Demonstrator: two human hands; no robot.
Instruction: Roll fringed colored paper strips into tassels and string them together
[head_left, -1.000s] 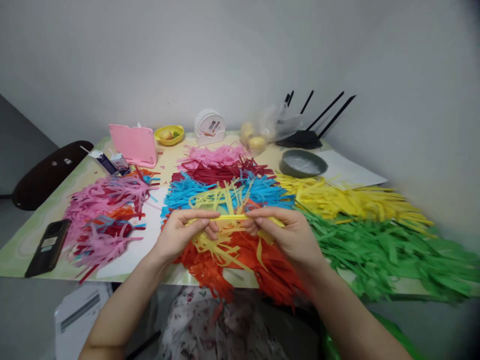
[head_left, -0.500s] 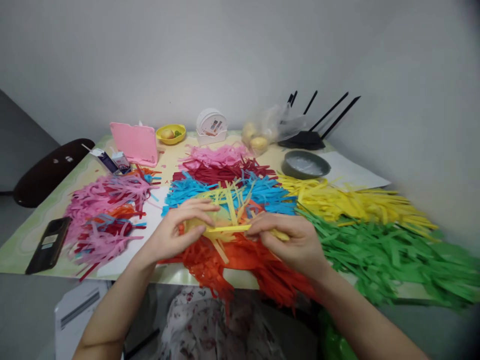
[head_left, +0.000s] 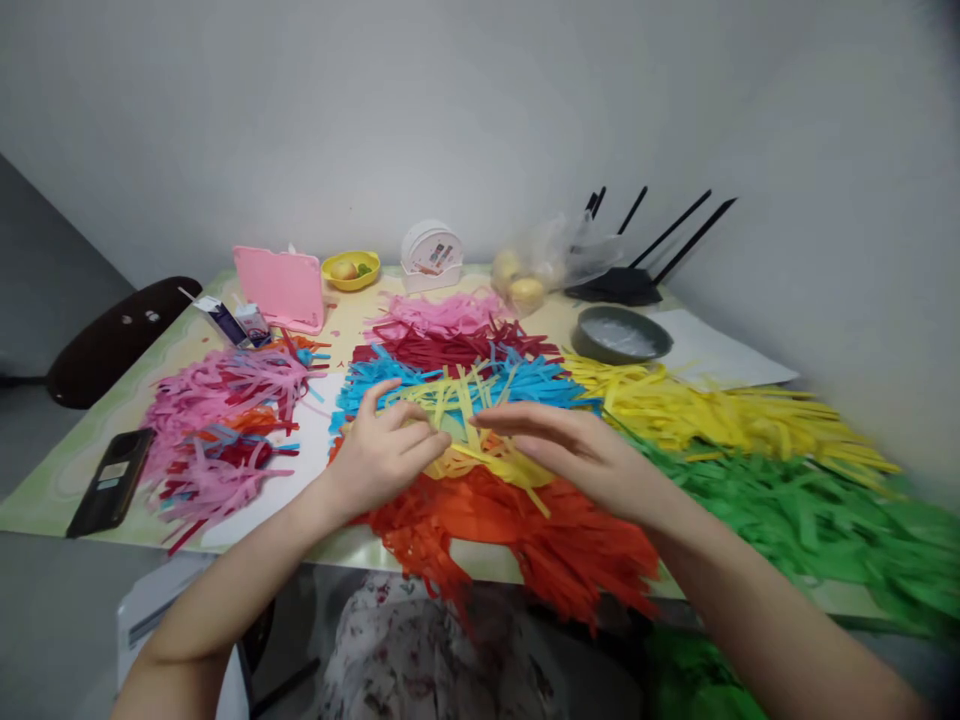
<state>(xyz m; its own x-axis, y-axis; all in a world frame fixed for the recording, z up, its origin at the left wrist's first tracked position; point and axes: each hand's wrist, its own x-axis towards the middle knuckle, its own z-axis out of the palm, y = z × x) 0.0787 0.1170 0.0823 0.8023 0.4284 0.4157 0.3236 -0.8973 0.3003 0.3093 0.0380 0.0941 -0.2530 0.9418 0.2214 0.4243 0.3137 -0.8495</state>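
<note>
My left hand (head_left: 382,450) and my right hand (head_left: 570,450) hover with fingers spread just over a loose tangle of yellow paper strips (head_left: 480,455). The strips lie on top of an orange pile (head_left: 525,535) at the table's near edge and a blue pile (head_left: 457,385) behind it. Neither hand holds anything. The left fingertips touch the strips' left side, and the right fingers stretch flat above their right side.
Further paper piles surround these: pink and red (head_left: 217,420) at left, pink and dark red (head_left: 442,325) behind, yellow (head_left: 720,410) and green (head_left: 795,510) at right. A black phone (head_left: 112,480), pink stand (head_left: 281,288), yellow bowl (head_left: 350,270), grey bowl (head_left: 622,335) and router (head_left: 622,285) sit around.
Both hands pinched a yellow strip stretched between them; they have let it go onto the piles and opened, moving slightly forward over the strips.
</note>
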